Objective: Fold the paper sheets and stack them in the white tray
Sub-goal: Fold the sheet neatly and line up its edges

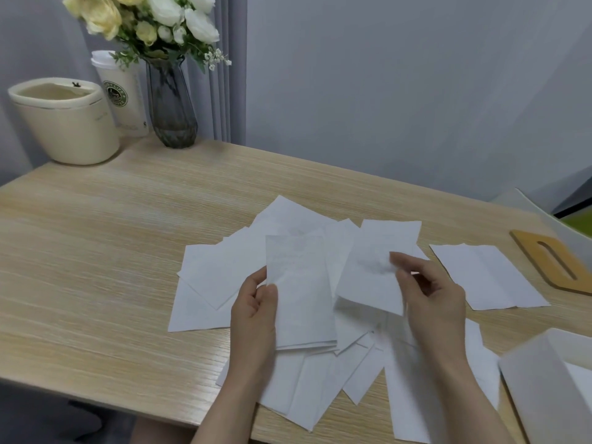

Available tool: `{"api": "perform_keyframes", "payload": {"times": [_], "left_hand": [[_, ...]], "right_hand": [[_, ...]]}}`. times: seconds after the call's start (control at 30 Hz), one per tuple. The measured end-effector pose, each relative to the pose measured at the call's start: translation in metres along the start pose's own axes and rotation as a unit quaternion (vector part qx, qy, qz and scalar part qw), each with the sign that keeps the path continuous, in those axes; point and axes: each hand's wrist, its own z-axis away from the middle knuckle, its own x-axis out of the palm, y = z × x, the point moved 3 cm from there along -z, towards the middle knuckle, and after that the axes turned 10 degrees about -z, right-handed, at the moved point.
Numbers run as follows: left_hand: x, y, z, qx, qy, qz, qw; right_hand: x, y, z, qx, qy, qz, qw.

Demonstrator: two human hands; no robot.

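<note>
White paper fills our view: our left hand [256,310] pinches a folded sheet [299,293] upright, long axis pointing away, while our right hand [429,293] pinches a second sheet [374,267] above the loose pile [224,274] on the desk [96,235]. We judge the right hand nearer the white tray [538,386], which sits at our lower right.

Folded paper sheets [301,293] in each hand above scattered sheets [320,379]

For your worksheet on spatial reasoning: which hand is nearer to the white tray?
Right. The right hand is just up-left of the white tray, holding a paper sheet; the left hand is farther left, beyond it.
</note>
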Motion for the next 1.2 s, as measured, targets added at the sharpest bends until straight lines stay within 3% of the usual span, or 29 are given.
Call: {"api": "perform_keyframes", "payload": {"times": [0.3,0.57,1.2], "left_hand": [[-0.001,0.002,0.001,-0.009,0.001,-0.008,1.000],[-0.002,0.004,0.001,-0.038,-0.005,0.017,0.999],[-0.001,0.007,0.003,-0.018,-0.026,0.055,0.998]], "right_hand": [[0.026,-0.028,0.018,0.037,-0.100,-0.166,0.980],[0.058,0.005,0.040,0.110,-0.174,-0.132,0.970],[0.061,0.013,0.042,0.119,-0.162,-0.094,0.975]]}}
